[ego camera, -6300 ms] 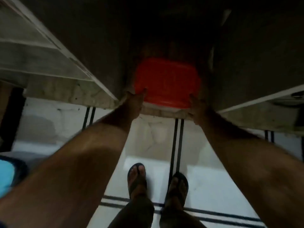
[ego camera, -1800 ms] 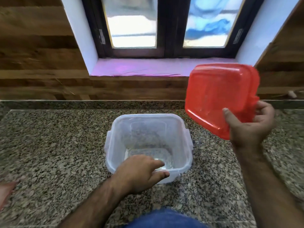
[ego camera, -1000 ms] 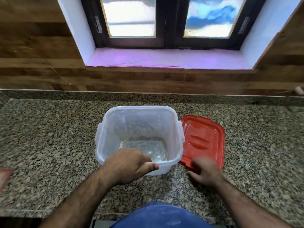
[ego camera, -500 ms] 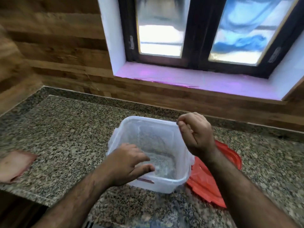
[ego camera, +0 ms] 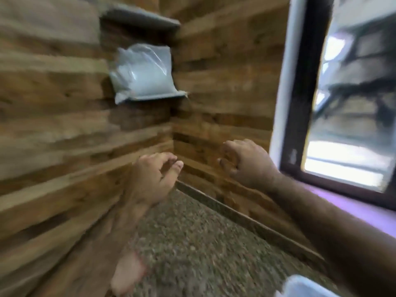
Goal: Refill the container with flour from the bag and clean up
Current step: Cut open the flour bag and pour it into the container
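Observation:
A clear plastic bag of white flour [ego camera: 142, 72] stands on a small grey corner shelf [ego camera: 156, 97] on the wooden wall, up and to the left. Both of my hands are raised in the air below it, holding nothing. My left hand [ego camera: 154, 175] has its fingers loosely curled, thumb apart. My right hand [ego camera: 246, 162] is likewise loosely curled. Only a rim of the clear container [ego camera: 304, 286] shows at the bottom right edge. Its red lid is out of view. The picture is blurred by motion.
A speckled granite counter [ego camera: 192, 243] runs into the wooden corner. A second grey shelf [ego camera: 139, 17] sits above the bag. The window [ego camera: 347, 116] and its pink sill [ego camera: 347, 209] are on the right. A pinkish cloth [ego camera: 126, 273] lies on the counter at the lower left.
My view has swung left and up to the corner shelf. Both hands have left the container and risen toward the flour bag. The container has slid to the bottom right edge.

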